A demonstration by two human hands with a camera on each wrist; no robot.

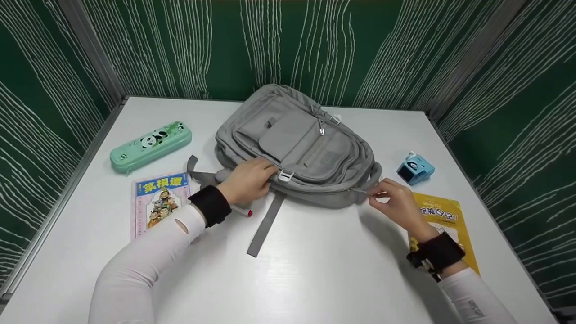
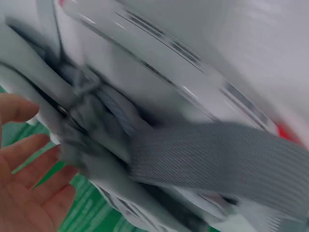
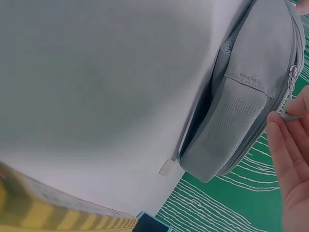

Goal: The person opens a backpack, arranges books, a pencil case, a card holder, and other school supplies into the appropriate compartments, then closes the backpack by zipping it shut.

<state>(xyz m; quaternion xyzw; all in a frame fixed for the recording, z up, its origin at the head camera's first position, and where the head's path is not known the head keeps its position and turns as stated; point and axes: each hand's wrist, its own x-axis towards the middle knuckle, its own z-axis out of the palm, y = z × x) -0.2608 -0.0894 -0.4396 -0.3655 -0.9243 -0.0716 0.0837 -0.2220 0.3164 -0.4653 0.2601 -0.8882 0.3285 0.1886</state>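
A grey backpack (image 1: 297, 135) lies on the white table with its front pockets facing up. At its right end my right hand (image 1: 396, 202) pinches a zipper pull (image 3: 291, 79) between thumb and fingers. My left hand (image 1: 249, 180) is at the bag's near edge, beside a white buckle (image 1: 285, 176). In the left wrist view, its fingers (image 2: 36, 164) are spread loosely, right at the grey fabric, and that view is blurred. A long white object with red ends (image 2: 164, 58) lies beside the bag's strap (image 2: 217, 164), partly hidden below my left hand in the head view.
To the left are a green panda pencil case (image 1: 150, 146) and a pink-and-blue comic-style book (image 1: 157, 198). At right stand a small blue panda-faced gadget (image 1: 415, 169) and a yellow book (image 1: 454, 211), partly under my right wrist. A loose strap (image 1: 266, 227) trails toward the front.
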